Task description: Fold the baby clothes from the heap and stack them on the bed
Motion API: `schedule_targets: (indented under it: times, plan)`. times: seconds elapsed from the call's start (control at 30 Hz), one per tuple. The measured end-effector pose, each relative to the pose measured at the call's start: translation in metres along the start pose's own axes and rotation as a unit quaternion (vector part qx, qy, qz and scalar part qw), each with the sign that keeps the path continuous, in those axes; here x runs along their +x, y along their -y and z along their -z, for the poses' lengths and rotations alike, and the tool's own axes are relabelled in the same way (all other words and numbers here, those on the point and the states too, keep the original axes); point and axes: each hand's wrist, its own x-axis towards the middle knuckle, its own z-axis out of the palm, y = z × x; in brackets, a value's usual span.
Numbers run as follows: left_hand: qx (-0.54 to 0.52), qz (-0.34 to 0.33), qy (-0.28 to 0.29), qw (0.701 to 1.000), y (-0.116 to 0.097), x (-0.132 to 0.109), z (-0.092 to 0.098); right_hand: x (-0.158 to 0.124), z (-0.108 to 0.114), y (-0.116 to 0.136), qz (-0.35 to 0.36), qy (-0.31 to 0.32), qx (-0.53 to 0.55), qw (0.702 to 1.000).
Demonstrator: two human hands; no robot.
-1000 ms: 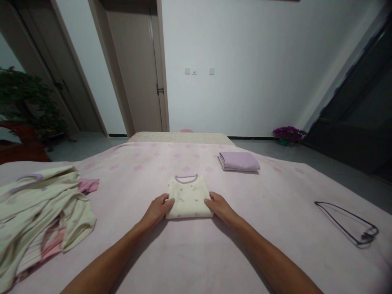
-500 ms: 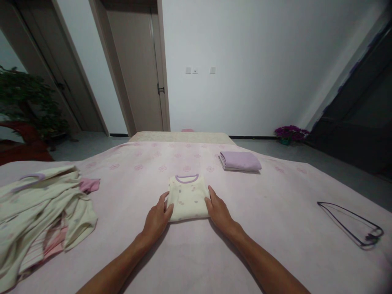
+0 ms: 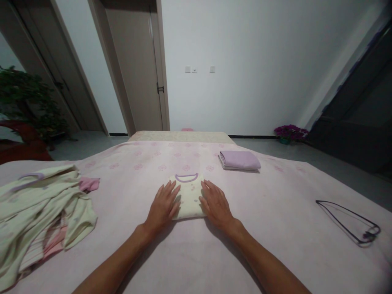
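Observation:
A small cream shirt [image 3: 189,200] with a purple neckband and faint spots lies folded into a neat rectangle in front of me, collar pointing away. Over its left edge rests my left hand [image 3: 163,204], palm down with the fingers stretched out. My right hand [image 3: 217,204] lies the same way across the right edge, fingers extended and slightly apart. Neither hand grips the cloth. The shirt's side edges are partly hidden beneath my hands.
All of this is on a pink flowered bedspread [image 3: 190,253]. A loose heap of clothes [image 3: 52,204] lies at the left. Farther back on the right sits a folded purple cloth [image 3: 240,160]. A black clothes hanger [image 3: 346,210] lies at the right.
My hands held the shirt's two sides with thumbs on top; they have released that hold and moved inward onto its upper surface, fingers now flat. The shirt stays in place.

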Motion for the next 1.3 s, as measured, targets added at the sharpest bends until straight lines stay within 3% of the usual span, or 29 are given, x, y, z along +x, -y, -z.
schedule_targets:
  times: [0.1,0.27,0.43,0.6,0.73,0.9,1.17,1.3]
  plan:
    - [0.003,-0.013,0.095,0.995,-0.002,0.008,-0.011,0.004,-0.002,0.007,0.069,0.068,-0.002,0.995]
    - [0.004,0.062,0.179,0.982,-0.004,0.005,-0.022,0.005,-0.008,0.001,0.022,0.185,0.008,0.982]
    - [-0.031,0.074,0.219,0.972,0.004,0.005,-0.012,0.005,-0.002,-0.012,0.014,0.213,0.036,0.976]
    - [-0.066,0.007,0.271,0.960,0.024,-0.004,0.004,-0.004,0.006,-0.038,0.069,0.236,0.089,0.965]
    - [-0.071,-0.040,0.242,0.967,0.035,-0.019,0.011,-0.020,0.012,-0.051,0.140,0.182,0.088,0.969]
    - [-0.049,-0.067,0.182,0.980,0.036,-0.024,0.011,-0.027,0.010,-0.043,0.198,0.106,0.053,0.973]
    - [-0.037,-0.072,0.143,0.986,0.041,-0.014,0.004,-0.019,-0.004,-0.041,0.211,0.029,0.074,0.974]
    - [-0.073,-0.127,0.115,0.982,0.043,-0.021,0.015,-0.028,0.004,-0.042,0.233,0.002,0.088,0.969]
